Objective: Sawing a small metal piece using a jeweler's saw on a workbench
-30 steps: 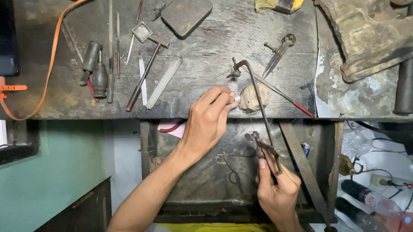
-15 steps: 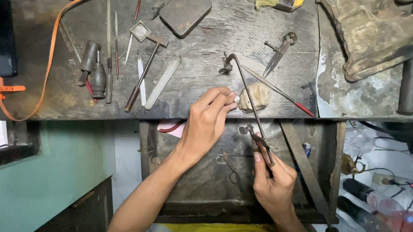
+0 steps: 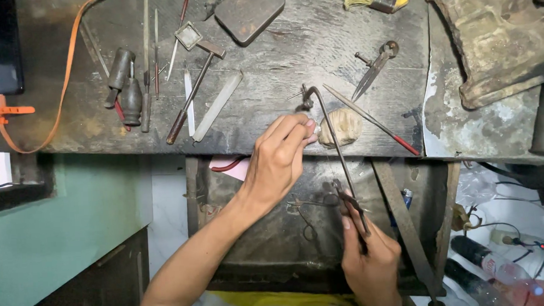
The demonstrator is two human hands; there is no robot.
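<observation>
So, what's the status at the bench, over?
Right hand grips saw handle. Left hand pinches small piece at bench edge. Nothing blocking.

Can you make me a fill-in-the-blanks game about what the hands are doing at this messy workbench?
1. The right hand holds the handle of a thin metal ____ frame.
2. The left hand pinches a small piece at the edge of the dark wooden ____.
3. The strap lying at the left of the bench is coloured ____.
4. Near the top edge lies a hammer beside a dark square ____.

Missing words: saw; bench; orange; tin
</observation>
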